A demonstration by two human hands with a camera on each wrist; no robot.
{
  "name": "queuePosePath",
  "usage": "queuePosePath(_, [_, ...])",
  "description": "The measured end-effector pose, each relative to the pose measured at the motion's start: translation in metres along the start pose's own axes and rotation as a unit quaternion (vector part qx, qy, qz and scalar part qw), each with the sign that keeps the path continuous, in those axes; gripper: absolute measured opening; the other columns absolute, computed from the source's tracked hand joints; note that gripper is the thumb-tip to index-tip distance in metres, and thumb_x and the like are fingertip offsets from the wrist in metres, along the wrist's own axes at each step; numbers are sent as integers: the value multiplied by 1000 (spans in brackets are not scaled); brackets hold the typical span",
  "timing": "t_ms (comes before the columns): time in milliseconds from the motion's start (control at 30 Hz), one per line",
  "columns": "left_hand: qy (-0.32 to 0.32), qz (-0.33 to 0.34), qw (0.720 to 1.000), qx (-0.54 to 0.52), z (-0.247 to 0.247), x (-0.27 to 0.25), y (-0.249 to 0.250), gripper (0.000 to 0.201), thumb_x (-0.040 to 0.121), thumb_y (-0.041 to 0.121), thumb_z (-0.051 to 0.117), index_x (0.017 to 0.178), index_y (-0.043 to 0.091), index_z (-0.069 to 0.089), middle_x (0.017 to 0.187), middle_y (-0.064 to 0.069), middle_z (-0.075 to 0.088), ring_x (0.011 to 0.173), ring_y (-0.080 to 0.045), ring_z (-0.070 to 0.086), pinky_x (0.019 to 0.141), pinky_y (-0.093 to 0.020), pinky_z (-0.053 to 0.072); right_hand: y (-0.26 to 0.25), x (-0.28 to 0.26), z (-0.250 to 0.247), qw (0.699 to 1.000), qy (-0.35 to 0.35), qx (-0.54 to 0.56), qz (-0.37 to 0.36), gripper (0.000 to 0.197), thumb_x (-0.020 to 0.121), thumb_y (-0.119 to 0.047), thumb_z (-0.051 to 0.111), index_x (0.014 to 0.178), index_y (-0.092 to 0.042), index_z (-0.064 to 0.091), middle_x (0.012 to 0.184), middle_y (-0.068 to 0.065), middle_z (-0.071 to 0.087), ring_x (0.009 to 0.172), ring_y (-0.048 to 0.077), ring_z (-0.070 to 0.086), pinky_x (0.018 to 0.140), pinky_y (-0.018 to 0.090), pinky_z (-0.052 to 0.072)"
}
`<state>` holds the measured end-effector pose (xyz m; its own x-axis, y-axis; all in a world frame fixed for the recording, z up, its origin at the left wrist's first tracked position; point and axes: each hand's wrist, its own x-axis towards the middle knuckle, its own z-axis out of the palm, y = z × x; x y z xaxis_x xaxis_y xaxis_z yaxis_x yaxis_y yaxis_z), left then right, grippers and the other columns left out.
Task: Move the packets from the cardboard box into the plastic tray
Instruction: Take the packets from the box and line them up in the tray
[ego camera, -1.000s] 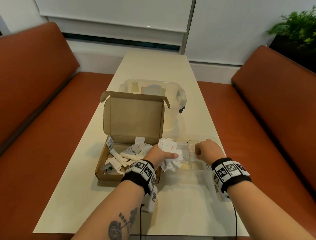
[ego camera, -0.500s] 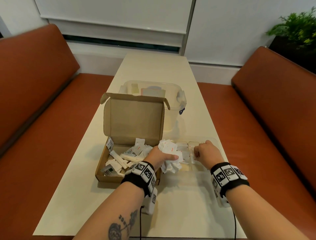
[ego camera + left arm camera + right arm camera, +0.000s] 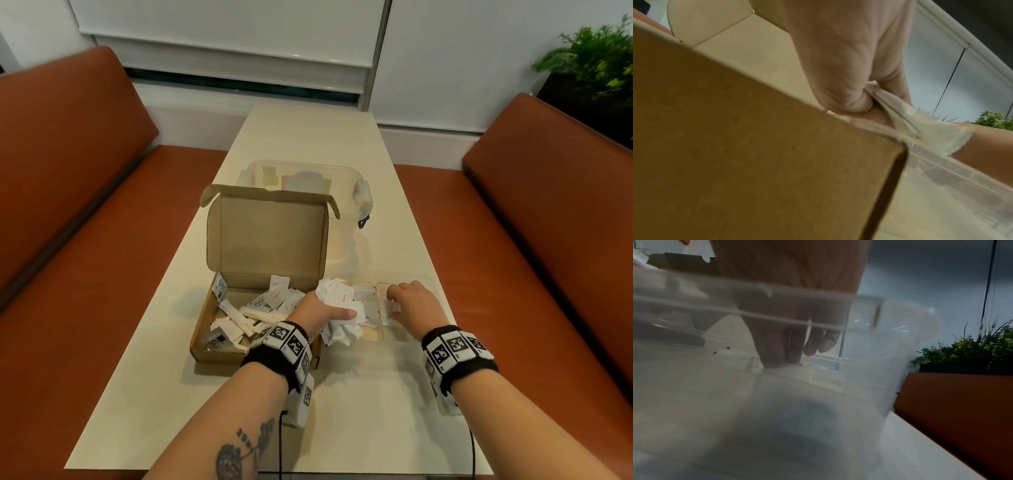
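The open cardboard box [image 3: 205,346] sits left of centre on the table and holds several white packets [image 3: 239,318]. Just right of it stands the clear plastic tray [image 3: 407,275]. My left hand [image 3: 320,311] grips a thick bundle of white packets [image 3: 337,298] over the box's right wall and the tray's left end. In the left wrist view the fingers [image 3: 855,81] squeeze the bundle [image 3: 931,129] above the box corner [image 3: 756,146]. My right hand [image 3: 407,301] reaches into the tray. Its fingertips [image 3: 793,350] touch flat packets [image 3: 824,378] on the tray floor behind the tray rim [image 3: 756,311].
A clear lidded storage container [image 3: 342,178] stands behind the box's raised lid [image 3: 270,240]. Orange benches run along the left [image 3: 68,240] and right [image 3: 548,240] of the narrow cream table [image 3: 359,428]. A green plant [image 3: 589,61] is at the far right.
My right hand's fingers have uncurled from a fist onto the packets in the tray. My left hand has stayed almost still, gripping the bundle.
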<state>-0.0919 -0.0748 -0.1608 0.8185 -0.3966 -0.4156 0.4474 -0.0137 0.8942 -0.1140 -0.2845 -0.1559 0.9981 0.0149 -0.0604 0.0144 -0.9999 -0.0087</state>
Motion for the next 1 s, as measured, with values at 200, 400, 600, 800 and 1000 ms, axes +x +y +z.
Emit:
queuePosePath(200, [0,-4,1000,-7,0,0,0,39,75,-5,73,108,9,59,123,-18,61,116,-33,57,98,-41,45,-1,-2,-4,1000,12,2,-5,28,89,-25,60,116,-23,55,114,-3,61,106,19,49,85,27,41])
queuePosePath(400, [-6,5,1000,1,0,-3,3,44,76,-2,73,116,5,58,104,-13,66,87,-25,62,52,-19,47,-30,-4,-28,983,85,152,-65,18,91,-27,57,107,-24,66,101,-7,65,83,9,49,71,20,35])
queuePosePath(600, [-17,13,999,27,-1,-6,4,44,78,-1,71,120,2,58,100,-8,67,70,-10,62,42,-12,43,-56,-2,-42,946,6,324,-7,18,85,-28,68,101,-20,67,83,-4,68,73,10,60,70,21,47])
queuePosePath(800, [-8,15,1000,6,0,-7,4,43,83,9,70,122,2,55,106,-16,67,73,-23,61,48,-21,47,-51,-4,-41,912,-33,409,9,24,77,-10,73,95,-20,61,76,3,68,64,8,59,59,15,47])
queuePosePath(1000, [6,22,997,-70,3,-7,1,33,93,17,59,121,0,55,103,-19,62,83,-32,59,56,-29,45,-48,-4,-39,887,-27,461,31,16,80,-3,69,90,-12,61,71,5,62,60,11,58,55,19,53])
